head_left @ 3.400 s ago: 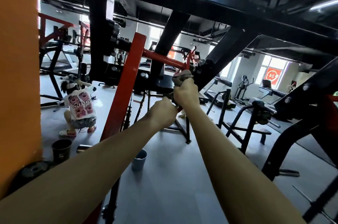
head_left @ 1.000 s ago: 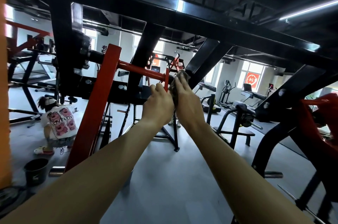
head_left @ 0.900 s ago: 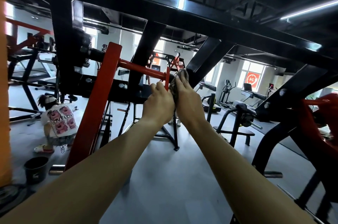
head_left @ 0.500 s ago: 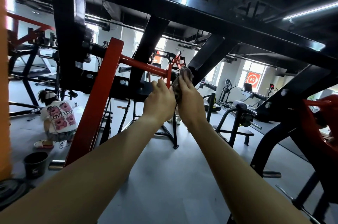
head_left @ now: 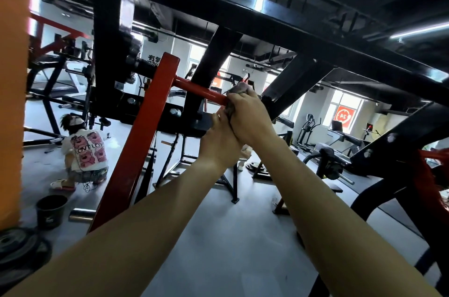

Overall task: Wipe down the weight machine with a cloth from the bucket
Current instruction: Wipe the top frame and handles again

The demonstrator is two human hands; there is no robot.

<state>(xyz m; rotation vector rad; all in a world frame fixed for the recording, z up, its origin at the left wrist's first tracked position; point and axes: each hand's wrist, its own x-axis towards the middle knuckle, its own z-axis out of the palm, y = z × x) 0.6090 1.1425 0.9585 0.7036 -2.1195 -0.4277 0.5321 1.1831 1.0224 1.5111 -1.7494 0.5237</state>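
Location: indoor gym. Evidence: a large weight machine (head_left: 145, 131) with a black frame and red bars fills the foreground. Weight plates (head_left: 17, 245) lie on the grey floor (head_left: 230, 236). Elliptical trainers (head_left: 307, 126) and a treadmill (head_left: 345, 136) stand by the far windows (head_left: 345, 109). More racks (head_left: 48, 71) at rear left.

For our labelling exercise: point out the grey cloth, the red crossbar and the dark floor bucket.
Crumpled grey cloth (head_left: 239, 88): head view, bunched top edge.
Round red metal crossbar (head_left: 199, 89): head view, bare middle.
Dark round plastic bucket (head_left: 49, 215): head view, outer wall.
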